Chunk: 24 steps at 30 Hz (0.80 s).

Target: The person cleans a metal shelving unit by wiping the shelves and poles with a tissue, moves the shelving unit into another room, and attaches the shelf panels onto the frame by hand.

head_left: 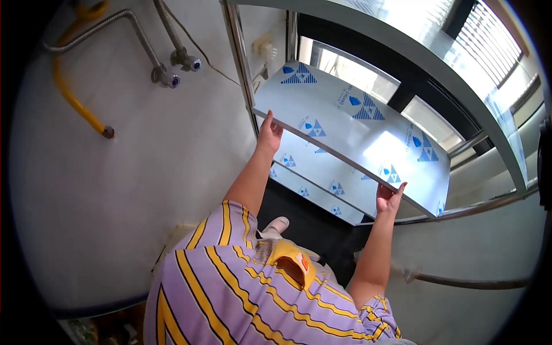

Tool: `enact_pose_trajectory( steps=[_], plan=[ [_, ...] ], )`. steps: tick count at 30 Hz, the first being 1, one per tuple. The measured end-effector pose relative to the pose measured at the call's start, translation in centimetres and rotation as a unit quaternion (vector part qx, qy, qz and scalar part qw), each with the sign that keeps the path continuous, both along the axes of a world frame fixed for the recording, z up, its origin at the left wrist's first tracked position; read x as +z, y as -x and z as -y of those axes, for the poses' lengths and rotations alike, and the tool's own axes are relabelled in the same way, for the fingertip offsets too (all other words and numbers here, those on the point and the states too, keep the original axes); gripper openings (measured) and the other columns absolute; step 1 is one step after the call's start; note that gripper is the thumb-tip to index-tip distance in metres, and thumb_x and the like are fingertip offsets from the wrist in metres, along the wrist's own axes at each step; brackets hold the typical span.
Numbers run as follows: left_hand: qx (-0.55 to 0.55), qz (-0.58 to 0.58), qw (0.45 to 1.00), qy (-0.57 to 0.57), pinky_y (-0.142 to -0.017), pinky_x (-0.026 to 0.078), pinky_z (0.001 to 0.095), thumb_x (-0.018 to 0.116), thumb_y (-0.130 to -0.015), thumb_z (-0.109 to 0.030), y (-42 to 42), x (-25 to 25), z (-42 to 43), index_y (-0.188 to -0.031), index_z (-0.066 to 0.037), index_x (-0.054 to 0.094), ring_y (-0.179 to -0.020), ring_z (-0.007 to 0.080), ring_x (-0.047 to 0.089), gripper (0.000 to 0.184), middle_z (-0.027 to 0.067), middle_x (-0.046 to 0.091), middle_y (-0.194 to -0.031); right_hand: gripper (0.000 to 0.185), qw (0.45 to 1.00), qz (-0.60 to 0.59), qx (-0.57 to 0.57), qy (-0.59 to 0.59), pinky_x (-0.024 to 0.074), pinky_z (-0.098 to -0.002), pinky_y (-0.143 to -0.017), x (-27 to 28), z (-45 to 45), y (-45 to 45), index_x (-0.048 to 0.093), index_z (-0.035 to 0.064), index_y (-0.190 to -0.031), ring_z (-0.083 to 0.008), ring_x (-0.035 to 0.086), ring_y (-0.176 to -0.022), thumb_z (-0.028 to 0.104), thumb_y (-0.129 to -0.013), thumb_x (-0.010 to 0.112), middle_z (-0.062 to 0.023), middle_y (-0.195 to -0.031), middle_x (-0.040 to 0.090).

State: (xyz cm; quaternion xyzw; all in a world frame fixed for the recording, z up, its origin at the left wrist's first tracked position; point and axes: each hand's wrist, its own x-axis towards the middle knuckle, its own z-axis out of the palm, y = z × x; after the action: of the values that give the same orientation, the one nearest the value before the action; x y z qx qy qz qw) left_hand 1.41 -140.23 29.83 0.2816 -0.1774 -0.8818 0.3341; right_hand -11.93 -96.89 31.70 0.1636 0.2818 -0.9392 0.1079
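A shelf panel (339, 123) covered in protective film with blue triangle prints is held along its front edge by both hands. My left hand (270, 135) grips that edge near the left end, thumb up on the front and fingers underneath. Closer to the right end, my right hand (390, 200) holds the same edge in the same way. The panel sits inside a metal rack, between its upright posts (237, 52). Below it are more film-covered shelves (307, 164), partly hidden by the panel. The fingers under the panel are mostly out of sight.
The rack's top frame (414, 49) arches over the panel, with a window (356, 69) behind. On the left wall are valves (165, 76) with metal hoses and a yellow pipe (80, 106). A grey hose (471, 282) runs at right. A socket (264, 49) is behind the rack.
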Motion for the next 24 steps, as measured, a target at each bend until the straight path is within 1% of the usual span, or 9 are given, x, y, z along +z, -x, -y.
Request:
enact_pose_trajectory(
  steps=[1, 2, 4, 7, 11, 14, 19, 20, 24],
  plan=[
    [-0.003, -0.032, 0.999, 0.005, -0.099, 0.044, 0.0343, 0.081, -0.085, -0.038, 0.2, 0.2, 0.1, -0.127, -0.014, 0.056, -0.119, 0.0194, 0.054, 0.054, 0.002, 0.061, -0.123, 0.052, 1.0, 0.009, 0.002, 0.004, 0.0543, -0.0421, -0.094, -0.6, -0.3, 0.8, 0.063, 0.0087, -0.122, -0.0272, 0.066, -0.111, 0.045, -0.087, 0.075, -0.0096, -0.119, 0.07],
    [-0.008, -0.062, 0.998, 0.01, -0.098, 0.047, 0.0349, 0.081, -0.086, -0.034, 0.7, 0.4, 0.7, -0.128, -0.014, 0.056, -0.118, 0.02, 0.055, 0.053, 0.0028, 0.061, -0.124, 0.04, 0.999, 0.027, -0.001, 0.019, 0.0566, -0.0422, -0.092, -1.1, -0.3, 1.6, 0.064, 0.0065, -0.118, -0.0268, 0.068, -0.107, 0.033, -0.09, 0.075, -0.0103, -0.117, 0.071],
    [-0.015, -0.058, 0.998, 0.005, -0.101, 0.047, 0.0373, 0.077, -0.087, -0.021, 1.5, 0.1, 1.5, -0.131, -0.013, 0.053, -0.12, 0.0228, 0.055, 0.051, 0.0052, 0.059, -0.127, 0.029, 1.0, 0.019, -0.002, 0.022, 0.0562, -0.0425, -0.094, -2.3, -0.6, 2.5, 0.065, 0.0052, -0.115, -0.0264, 0.067, -0.108, 0.022, -0.092, 0.072, -0.0113, -0.117, 0.07],
    [-0.032, -0.053, 0.998, 0.001, -0.105, 0.047, 0.0411, 0.07, -0.089, -0.001, 2.5, -0.2, 2.5, -0.136, -0.012, 0.048, -0.123, 0.0269, 0.054, 0.053, 0.0087, 0.057, -0.131, 0.023, 0.999, -0.029, 0.017, 0.022, 0.0554, -0.0409, -0.095, -3.4, -1.4, 2.4, 0.065, 0.0045, -0.113, -0.0259, 0.067, -0.107, 0.015, -0.093, 0.068, -0.0108, -0.116, 0.07],
    [-0.056, -0.078, 0.995, -0.005, -0.111, 0.041, 0.0443, 0.068, -0.089, 0.001, 2.6, -1.0, 3.1, -0.143, -0.013, 0.04, -0.131, 0.0298, 0.048, 0.063, 0.0122, 0.05, -0.139, 0.025, 0.999, -0.053, 0.013, 0.006, 0.0528, -0.0387, -0.099, -4.1, -1.4, 2.5, 0.065, 0.0038, -0.114, -0.0242, 0.066, -0.109, 0.017, -0.093, 0.067, -0.0102, -0.115, 0.071],
    [-0.054, -0.056, 0.997, 0.008, -0.107, 0.046, 0.0406, 0.07, -0.091, -0.007, 2.5, -0.3, 2.7, -0.129, -0.004, 0.055, -0.121, 0.0278, 0.057, 0.041, 0.0121, 0.061, -0.127, 0.025, 0.998, -0.07, 0.007, 0.0, 0.0522, -0.0392, -0.1, -3.8, -1.2, 2.5, 0.065, 0.0034, -0.114, -0.0242, 0.066, -0.109, 0.018, -0.093, 0.067, -0.0105, -0.115, 0.071],
    [-0.074, -0.06, 0.995, 0.016, -0.108, 0.045, 0.0414, 0.068, -0.092, -0.007, 2.2, 0.7, 2.4, -0.13, -0.002, 0.054, -0.122, 0.0281, 0.056, 0.041, 0.0135, 0.06, -0.128, 0.032, 0.996, -0.094, 0.01, -0.004, 0.0523, -0.0399, -0.101, -3.4, -0.8, 1.8, 0.063, 0.0016, -0.119, -0.0252, 0.067, -0.111, 0.018, -0.092, 0.068, -0.0115, -0.119, 0.07],
    [-0.077, -0.06, 0.995, 0.015, -0.108, 0.045, 0.0416, 0.068, -0.092, -0.007, 2.0, 0.8, 2.4, -0.13, -0.002, 0.054, -0.122, 0.0283, 0.056, 0.041, 0.0137, 0.06, -0.128, 0.029, 0.996, -0.093, 0.01, -0.007, 0.0531, -0.0404, -0.101, -3.1, -0.7, 1.7, 0.063, 0.0027, -0.118, -0.0254, 0.067, -0.109, 0.018, -0.093, 0.066, -0.0126, -0.117, 0.07],
    [-0.08, -0.052, 0.995, 0.019, -0.108, 0.045, 0.043, 0.066, -0.093, -0.007, 2.6, -1.4, 3.8, -0.13, -0.002, 0.054, -0.121, 0.0288, 0.056, 0.039, 0.0136, 0.061, -0.128, 0.031, 0.995, -0.102, 0.001, -0.015, 0.0532, -0.04, -0.101, -1.6, 0.4, 0.9, 0.062, 0.0035, -0.121, -0.0256, 0.067, -0.11, 0.019, -0.094, 0.065, -0.012, -0.118, 0.07]
  ],
)
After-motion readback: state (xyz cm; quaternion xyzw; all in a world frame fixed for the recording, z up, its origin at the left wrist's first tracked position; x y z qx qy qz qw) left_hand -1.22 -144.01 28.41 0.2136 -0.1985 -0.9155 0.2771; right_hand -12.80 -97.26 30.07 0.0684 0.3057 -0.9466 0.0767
